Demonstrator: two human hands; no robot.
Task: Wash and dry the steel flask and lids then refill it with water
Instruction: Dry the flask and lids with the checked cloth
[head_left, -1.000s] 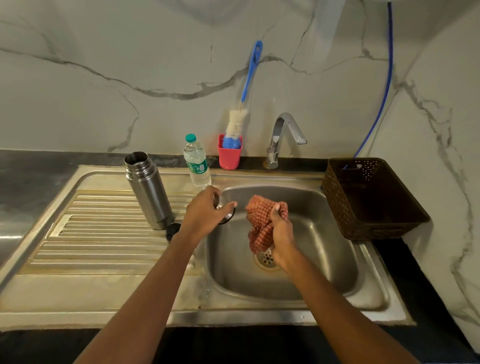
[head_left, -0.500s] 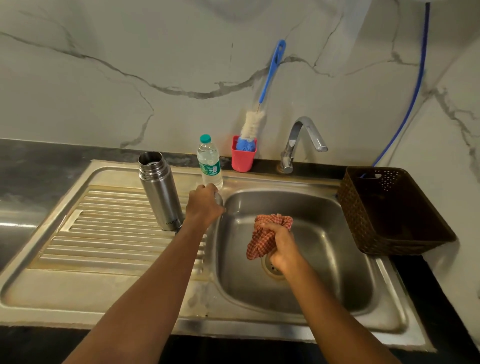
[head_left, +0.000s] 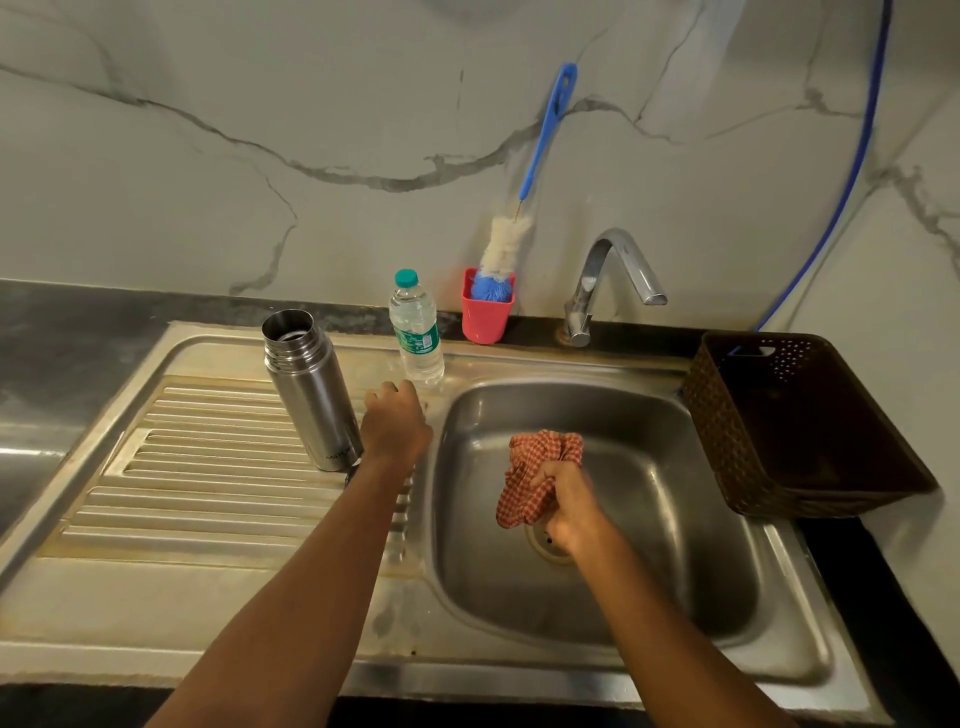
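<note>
Flask (head_left: 311, 395): upright on the ribbed drainboard (head_left: 208, 467), left of the basin. Its mouth is uncovered and no lid is fitted.

Left hand (head_left: 396, 428): over the strip between drainboard and basin, just right of the flask's lower body and close to it. Contact with the flask cannot be confirmed. The back of the hand faces the camera and the fingers curl under. Whether they enclose anything cannot be told. A small dark piece (head_left: 350, 474) shows at the flask's base beside the forearm, but too little is visible to identify it.

Right hand (head_left: 569, 506): over the sink (head_left: 675, 519), above the drain (head_left: 540, 545), well apart from the flask. It is clenched around a bunched red checked cloth (head_left: 530, 478), most of which stands out above and left of the fist.

Bottle (head_left: 418, 338): clear plastic with a green cap, upright on the sink's back ledge, just behind the left hand and right of the flask.

Other items: a red cup (head_left: 485, 317) holds a blue-handled brush (head_left: 506, 241) that leans on the wall. The tap (head_left: 608, 280) is behind the basin. A brown basket (head_left: 753, 467) is at the basin's right edge. A blue hose (head_left: 852, 171) runs down the wall towards the basket. The dark tabletop (head_left: 62, 332) is at far left.
</note>
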